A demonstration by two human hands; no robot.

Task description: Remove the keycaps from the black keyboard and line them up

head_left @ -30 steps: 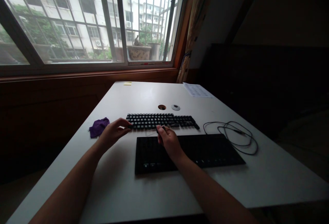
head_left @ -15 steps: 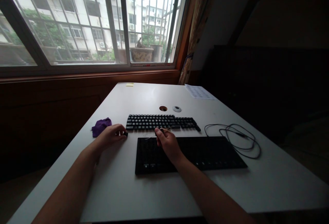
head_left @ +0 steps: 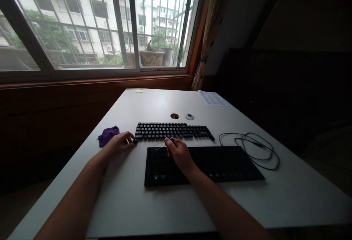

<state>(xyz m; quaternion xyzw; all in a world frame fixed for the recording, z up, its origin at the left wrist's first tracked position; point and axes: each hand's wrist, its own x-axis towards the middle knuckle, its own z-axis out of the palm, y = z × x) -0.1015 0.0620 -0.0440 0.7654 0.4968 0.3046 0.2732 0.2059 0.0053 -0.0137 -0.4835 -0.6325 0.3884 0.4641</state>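
Observation:
Loose black keycaps lie in rows on the white table, in the layout of a keyboard. At their near left corner is one keycap, with the fingertips of my left hand closed at it, low by the tabletop. My right hand is closed around a wire keycap puller, whose thin wire loops stick out to the left. That hand is above the black keyboard base, which is mostly stripped of keycaps. A few keys still sit at its lower left corner.
A purple cloth lies left of my left hand. The black cable coils at the right. Farther back are a round cable hole, its grey cover, a printed sheet and a yellow note.
My left hand has brought the keycap slightly up and away from me, closer to the corner of the rows. My right hand, with the puller, has shifted only slightly.

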